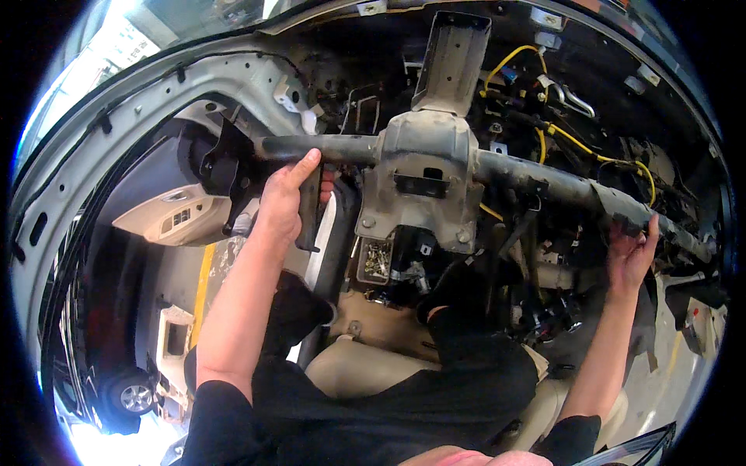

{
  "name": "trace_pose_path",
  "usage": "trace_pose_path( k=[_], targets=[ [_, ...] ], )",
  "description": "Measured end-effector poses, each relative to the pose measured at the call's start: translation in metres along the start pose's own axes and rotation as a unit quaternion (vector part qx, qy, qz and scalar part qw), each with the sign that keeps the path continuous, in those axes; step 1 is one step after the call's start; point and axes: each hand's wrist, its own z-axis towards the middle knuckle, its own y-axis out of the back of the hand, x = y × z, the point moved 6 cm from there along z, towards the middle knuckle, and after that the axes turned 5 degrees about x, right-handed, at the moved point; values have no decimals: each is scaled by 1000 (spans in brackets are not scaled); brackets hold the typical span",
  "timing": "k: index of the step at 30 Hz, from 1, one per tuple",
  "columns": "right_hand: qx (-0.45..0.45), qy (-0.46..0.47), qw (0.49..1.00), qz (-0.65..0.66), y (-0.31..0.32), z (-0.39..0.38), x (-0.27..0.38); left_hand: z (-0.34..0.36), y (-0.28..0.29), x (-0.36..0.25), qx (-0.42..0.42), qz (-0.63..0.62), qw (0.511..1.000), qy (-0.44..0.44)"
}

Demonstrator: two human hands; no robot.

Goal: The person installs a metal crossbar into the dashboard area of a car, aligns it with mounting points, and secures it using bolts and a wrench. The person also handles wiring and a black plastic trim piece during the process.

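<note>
A long dark metal crossbeam (357, 147) spans the stripped car interior, with a large centre bracket (423, 144) carrying an upright channel (451, 54). My left hand (299, 186) is wrapped round the beam's left section, near a black end bracket (225, 175), its thumb resting on top. My right hand (633, 248) grips the right section at a metal plate (614, 198) wrapped over the tube, with some fingers hidden beneath. Yellow cables (587, 147) run behind the beam against the dark bulkhead.
A tray of bolts (374, 261) lies below the centre bracket. My legs and a beige seat (365, 369) are underneath. At the left are the grey door frame (70, 179) and an open door with beige trim (167, 213), beside a dark car with a wheel (136, 398).
</note>
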Motion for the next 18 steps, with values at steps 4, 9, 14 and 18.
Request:
trace_pose_path(
  k=[4, 9, 14, 18],
  targets=[
    [14, -4, 1000, -15, -19, -1, -6, 23, -8, -4, -6, 3, 1000, -1],
    [-42, 24, 999, -19, -18, 5, -8, 34, -12, -3, -6, 27, 1000, 15],
    [-274, 98, 956, 30, -81, -4, -27, 24, -9, 0, 46, 50, 993, 96],
    [-245, 138, 953, 110, -95, -9, -41, 19, -5, 3, 40, 22, 991, 124]
  ],
)
